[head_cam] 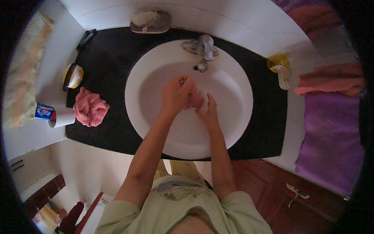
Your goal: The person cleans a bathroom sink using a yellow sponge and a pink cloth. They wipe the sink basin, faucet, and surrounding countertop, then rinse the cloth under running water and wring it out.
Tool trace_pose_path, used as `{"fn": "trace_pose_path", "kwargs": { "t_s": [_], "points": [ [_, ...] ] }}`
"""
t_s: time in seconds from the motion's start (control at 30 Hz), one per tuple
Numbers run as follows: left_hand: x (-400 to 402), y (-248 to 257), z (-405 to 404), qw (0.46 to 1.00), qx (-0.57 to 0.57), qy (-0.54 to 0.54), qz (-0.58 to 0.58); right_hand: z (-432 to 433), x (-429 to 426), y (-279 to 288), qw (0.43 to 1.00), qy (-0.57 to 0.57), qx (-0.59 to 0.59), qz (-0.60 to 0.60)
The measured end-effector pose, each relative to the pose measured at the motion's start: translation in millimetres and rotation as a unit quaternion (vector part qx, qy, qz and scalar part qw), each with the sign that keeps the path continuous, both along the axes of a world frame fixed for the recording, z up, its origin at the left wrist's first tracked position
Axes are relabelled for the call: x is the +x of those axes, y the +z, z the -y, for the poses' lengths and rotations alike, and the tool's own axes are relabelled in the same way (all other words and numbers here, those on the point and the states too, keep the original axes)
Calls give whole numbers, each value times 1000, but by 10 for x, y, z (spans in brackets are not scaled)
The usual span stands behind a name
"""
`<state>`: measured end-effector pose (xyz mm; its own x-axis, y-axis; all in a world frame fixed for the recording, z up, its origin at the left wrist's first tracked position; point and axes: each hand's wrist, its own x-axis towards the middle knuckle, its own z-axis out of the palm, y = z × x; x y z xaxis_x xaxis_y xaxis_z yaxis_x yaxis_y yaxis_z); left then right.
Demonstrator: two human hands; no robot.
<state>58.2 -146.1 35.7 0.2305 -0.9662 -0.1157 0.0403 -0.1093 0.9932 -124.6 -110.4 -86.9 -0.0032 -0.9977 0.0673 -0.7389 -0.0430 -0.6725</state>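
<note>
Both my hands are over the white oval washbasin (228,128). My left hand (173,95) grips a small crumpled pink item (195,98), which looks like a wet cloth with dark spots; its exact kind is unclear. Just to the right, my right hand (209,109) has its thumb and fingers apart, close to the pink item, and nothing shows between them. Beyond the hands, the metal tap (206,48) is mounted on the basin's far rim, its spout pointing towards me. Whether water runs is not clear.
On the black countertop (114,58) at left lie a pink cloth (91,107), a white cup (65,116) with a blue tube, and a brush (73,76). A soap dish (150,22) stands behind. At right are a yellow mug (278,63) and a hanging purple towel (330,140).
</note>
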Motion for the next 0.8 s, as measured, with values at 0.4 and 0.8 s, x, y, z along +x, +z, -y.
{"fn": "trace_pose_path", "kwargs": {
  "t_s": [0.4, 0.8],
  "points": [
    [211, 115, 150, 961, 93, -36, -256, 312, 175, 806, 906, 43, 117, 404],
    [51, -622, -21, 927, 208, -196, -240, 586, 291, 1406, 958, 143, 198, 153]
  ]
}}
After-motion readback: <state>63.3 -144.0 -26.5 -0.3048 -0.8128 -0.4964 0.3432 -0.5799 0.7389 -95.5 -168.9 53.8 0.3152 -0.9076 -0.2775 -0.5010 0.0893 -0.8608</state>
